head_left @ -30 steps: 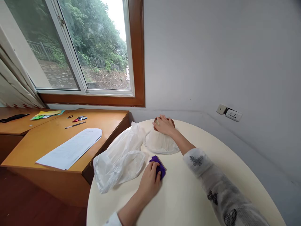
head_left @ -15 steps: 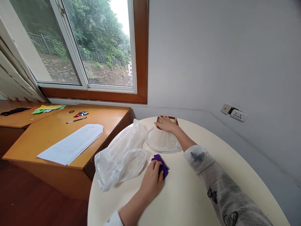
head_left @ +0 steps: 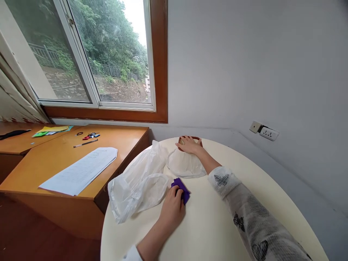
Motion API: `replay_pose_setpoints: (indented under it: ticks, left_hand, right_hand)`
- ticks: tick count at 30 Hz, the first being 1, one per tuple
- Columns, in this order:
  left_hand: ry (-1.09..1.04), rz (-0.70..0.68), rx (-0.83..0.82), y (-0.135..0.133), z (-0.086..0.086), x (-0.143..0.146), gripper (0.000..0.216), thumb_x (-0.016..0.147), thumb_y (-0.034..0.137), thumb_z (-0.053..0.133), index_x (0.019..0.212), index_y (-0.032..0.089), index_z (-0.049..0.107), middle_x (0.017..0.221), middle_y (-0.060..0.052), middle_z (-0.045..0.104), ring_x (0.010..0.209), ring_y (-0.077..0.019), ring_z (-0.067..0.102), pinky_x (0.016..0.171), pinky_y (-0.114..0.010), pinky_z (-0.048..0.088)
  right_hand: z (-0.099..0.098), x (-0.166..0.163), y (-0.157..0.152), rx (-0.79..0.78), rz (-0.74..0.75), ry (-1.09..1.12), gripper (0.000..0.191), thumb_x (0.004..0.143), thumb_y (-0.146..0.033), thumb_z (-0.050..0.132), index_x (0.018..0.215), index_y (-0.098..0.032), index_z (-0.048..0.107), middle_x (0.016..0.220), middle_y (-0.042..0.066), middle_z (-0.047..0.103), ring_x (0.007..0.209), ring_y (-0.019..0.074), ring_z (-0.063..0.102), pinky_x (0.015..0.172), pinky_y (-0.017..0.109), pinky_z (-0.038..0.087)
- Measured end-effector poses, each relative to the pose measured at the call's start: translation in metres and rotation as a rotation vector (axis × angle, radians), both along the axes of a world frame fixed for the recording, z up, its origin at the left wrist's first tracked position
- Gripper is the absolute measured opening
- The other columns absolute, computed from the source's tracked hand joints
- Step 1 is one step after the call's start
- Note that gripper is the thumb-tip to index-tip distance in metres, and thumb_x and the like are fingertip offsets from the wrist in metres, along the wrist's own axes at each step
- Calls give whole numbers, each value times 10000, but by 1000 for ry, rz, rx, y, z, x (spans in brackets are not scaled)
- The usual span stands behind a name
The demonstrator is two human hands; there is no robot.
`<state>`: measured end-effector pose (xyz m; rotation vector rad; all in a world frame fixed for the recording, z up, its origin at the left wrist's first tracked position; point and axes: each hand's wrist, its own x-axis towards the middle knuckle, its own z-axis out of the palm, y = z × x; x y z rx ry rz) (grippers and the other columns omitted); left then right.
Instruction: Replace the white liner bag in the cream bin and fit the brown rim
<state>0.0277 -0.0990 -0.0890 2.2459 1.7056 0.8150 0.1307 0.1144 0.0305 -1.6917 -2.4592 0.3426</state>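
The left hand (head_left: pixel 171 212) pressed a purple cloth (head_left: pixel 182 190) against the round table (head_left: pixel 217 224), fingers curled over it, just beside 1 crumpled plastic bag (head_left: pixel 136 188). The right hand (head_left: pixel 189 145) lay open, palm down, on a brown bowl (head_left: pixel 197 138) (set in a 2nd white bag (head_left: pixel 185 166)) near the far rim. A careless sweep could snag the loose plastic and drag the bowl off.
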Motion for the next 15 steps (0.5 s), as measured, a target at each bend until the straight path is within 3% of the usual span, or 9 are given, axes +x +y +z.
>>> replay_pose_setpoints:
  ticks: [9,12,15]
  left_hand:
    - [42,26,91,0,-8,0,291,745,97,445,1011,111,563,1109,-170,531,1061,-292,513,920,-477,437]
    - [47,49,137,0,-11,0,282,743,89,448,995,116,570,1089,-159,542,1037,-279,528,913,-475,445]
    - [67,59,201,1,-15,-1,271,736,92,456,977,118,578,1071,-152,551,1028,-281,533,934,-500,426]
  right_hand:
    - [5,-2,-11,97,21,82,647,829,-641,254,1345,-259,342,1452,99,268,1324,318,187,968,663,30]
    - [7,-2,-14,159,35,136,576,834,-618,294,1261,-268,461,1383,94,397,1278,300,299,980,636,94]
    - [12,-2,-22,272,25,216,494,872,-541,291,1197,-248,522,1353,96,434,1259,269,338,998,579,147]
